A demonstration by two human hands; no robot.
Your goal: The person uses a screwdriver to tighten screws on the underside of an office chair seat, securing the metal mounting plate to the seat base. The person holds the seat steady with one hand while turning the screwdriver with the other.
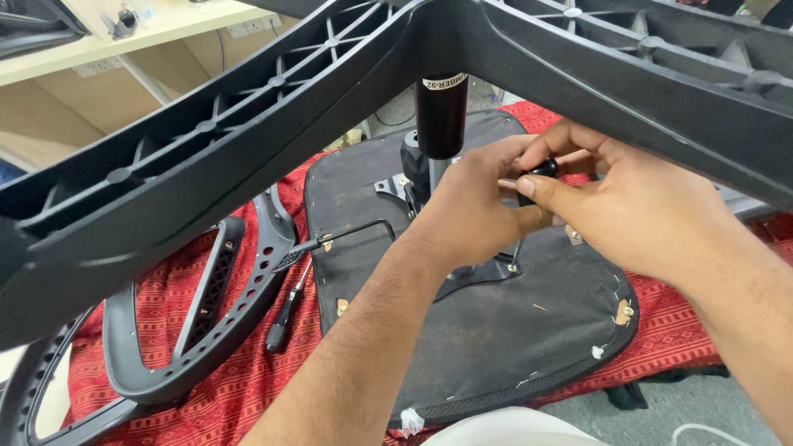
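— Black base (206, 177) legs are looming closest, spreading overhead from the gas cylinder (441, 116). What are the hands doing?

— Both are working under it, over the upturned seat (462, 339). Right hand (640, 211) is pinching a small black knob (538, 175) between thumb and fingers, grip narrow and closed on it. Left hand (472, 206) is curling beside it, touching the right; whether its grip is holding anything, I cannot tell.

— Where is the knob sitting?

— Just right of the cylinder, above the seat's metal plate (483, 272).

— And around them?

— A screwdriver (287, 310) is lying left of the seat on red cloth (239, 372), near two armrests (215, 314).
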